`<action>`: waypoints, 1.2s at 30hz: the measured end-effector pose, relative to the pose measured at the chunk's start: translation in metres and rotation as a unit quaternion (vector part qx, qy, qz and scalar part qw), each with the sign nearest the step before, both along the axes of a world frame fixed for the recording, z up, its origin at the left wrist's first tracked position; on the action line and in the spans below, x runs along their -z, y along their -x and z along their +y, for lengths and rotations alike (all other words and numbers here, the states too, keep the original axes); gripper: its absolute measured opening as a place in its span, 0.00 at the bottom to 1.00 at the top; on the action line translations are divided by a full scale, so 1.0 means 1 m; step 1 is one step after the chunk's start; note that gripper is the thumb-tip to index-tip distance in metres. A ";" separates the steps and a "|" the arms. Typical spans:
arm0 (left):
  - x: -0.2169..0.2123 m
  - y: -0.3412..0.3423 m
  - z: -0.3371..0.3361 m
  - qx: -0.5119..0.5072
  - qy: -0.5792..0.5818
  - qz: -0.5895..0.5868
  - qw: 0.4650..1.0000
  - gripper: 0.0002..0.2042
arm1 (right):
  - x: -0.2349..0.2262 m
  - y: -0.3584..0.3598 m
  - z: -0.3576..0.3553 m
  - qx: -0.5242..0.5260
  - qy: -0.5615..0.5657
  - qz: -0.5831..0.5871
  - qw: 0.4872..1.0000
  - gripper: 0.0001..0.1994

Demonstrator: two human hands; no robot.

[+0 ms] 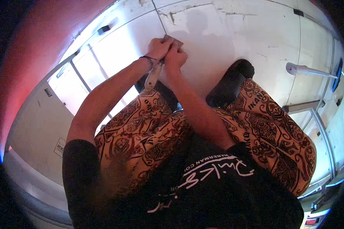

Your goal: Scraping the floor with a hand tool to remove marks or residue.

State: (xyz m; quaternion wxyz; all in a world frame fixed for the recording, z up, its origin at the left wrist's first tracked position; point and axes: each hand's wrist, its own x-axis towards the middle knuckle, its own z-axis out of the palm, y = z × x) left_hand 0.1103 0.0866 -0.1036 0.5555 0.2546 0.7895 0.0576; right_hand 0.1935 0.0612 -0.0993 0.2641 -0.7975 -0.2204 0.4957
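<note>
Both my hands are together ahead of me, just above the white tiled floor (pixel 233 42), on one scraper. Its thin, flat brown-grey blade (pixel 177 41) pokes out past my fingers, close to a joint between tiles. The pale handle (pixel 152 78) of the scraper points back toward my body, below my wrists. My left hand (pixel 159 49) is closed at the blade end, with a dark band round the wrist. Beside it, my right hand (pixel 176 57) is closed with its fingers against the scraper too. The fingers partly hide the middle of the scraper.
My dark-shod foot (pixel 233 82) stands right of my hands; patterned trousers cover my bent legs. A white pole-like object (pixel 305 70) with a blue end lies at the right. A red wall (pixel 30 57) and a pale panel (pixel 42 108) bound the left. Dark marks (pixel 174 17) streak the floor ahead.
</note>
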 end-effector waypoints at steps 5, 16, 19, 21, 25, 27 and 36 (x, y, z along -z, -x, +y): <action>0.014 0.011 0.006 0.027 -0.093 -0.047 0.994 0.24 | 0.014 0.012 0.019 0.094 -0.019 0.086 0.992 0.23; 0.003 0.016 0.007 0.143 -0.093 0.004 0.985 0.19 | 0.020 0.009 0.009 -0.064 0.099 -0.045 0.992 0.20; 0.010 0.024 0.025 0.044 -0.085 -0.026 0.995 0.21 | 0.023 0.024 0.030 0.148 0.000 0.240 0.959 0.16; 0.013 0.030 0.042 0.063 -0.041 -0.028 0.997 0.21 | 0.014 0.027 0.040 0.170 -0.055 0.268 0.947 0.13; 0.003 0.039 0.054 0.092 -0.031 -0.010 0.995 0.24 | -0.008 0.028 0.038 0.167 0.017 0.262 0.950 0.21; -0.009 0.043 0.049 0.161 -0.025 -0.021 0.986 0.25 | -0.011 0.032 0.030 0.179 0.016 0.289 0.940 0.21; -0.040 0.063 0.055 0.083 -0.007 -0.046 0.995 0.23 | 0.008 0.067 0.026 0.155 0.039 0.390 0.907 0.18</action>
